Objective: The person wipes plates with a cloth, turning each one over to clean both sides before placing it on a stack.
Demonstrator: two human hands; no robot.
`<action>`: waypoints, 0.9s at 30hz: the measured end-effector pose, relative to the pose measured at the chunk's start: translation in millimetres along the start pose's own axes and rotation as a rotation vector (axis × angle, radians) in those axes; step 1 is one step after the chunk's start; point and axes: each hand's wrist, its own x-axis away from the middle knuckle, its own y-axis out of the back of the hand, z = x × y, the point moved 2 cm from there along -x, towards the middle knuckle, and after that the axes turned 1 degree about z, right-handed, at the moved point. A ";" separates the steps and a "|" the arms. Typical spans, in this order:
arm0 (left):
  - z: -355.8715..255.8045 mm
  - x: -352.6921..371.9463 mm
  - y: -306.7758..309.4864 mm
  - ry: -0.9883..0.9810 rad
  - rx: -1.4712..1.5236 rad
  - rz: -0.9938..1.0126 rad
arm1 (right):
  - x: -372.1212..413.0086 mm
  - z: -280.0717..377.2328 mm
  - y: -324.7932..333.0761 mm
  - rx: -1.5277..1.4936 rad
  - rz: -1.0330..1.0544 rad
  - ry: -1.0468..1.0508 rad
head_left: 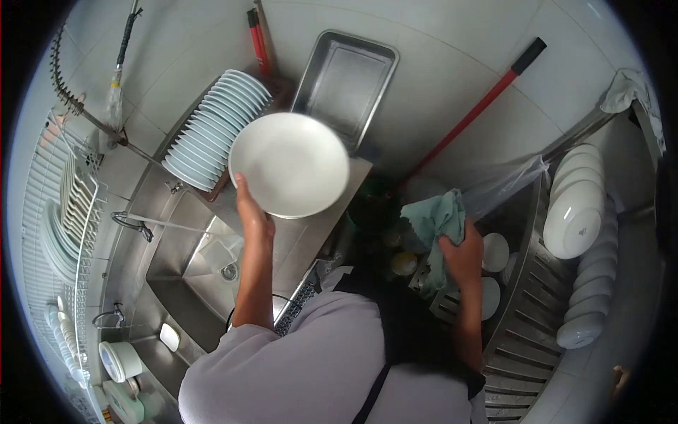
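Observation:
A large white bowl point(289, 166) is tilted so that its inside faces up, with my left hand point(254, 212) gripping its lower left rim. My right hand point(462, 254) is closed on a crumpled green cloth point(436, 215), apart from the bowl and to its right. Behind the bowl, a row of white plates point(212, 131) stands on edge in a brown rack. An empty metal tray point(346, 85) leans on the wall beside them.
A steel sink point(187, 304) lies at the left, near a wire rack point(88, 247) of dishes. At the right, stacked white bowls point(575, 212) stand along a slatted steel shelf point(526, 353). A red pole point(466, 124) leans against the wall.

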 end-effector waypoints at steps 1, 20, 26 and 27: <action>0.9 -5.6 7.1 0.011 -0.008 -0.029 | 5.1 -6.9 -1.3 0.015 0.000 0.023; 41.3 -108.3 119.8 0.144 -1.200 0.241 | 66.1 -76.9 -8.1 0.024 -0.044 -0.169; -0.7 -42.2 22.5 0.167 -1.620 0.243 | 78.6 -62.3 13.2 -0.064 -0.080 -0.197; -6.8 -35.7 3.2 0.066 -1.584 0.282 | 82.5 -63.9 15.2 -0.108 -0.089 -0.192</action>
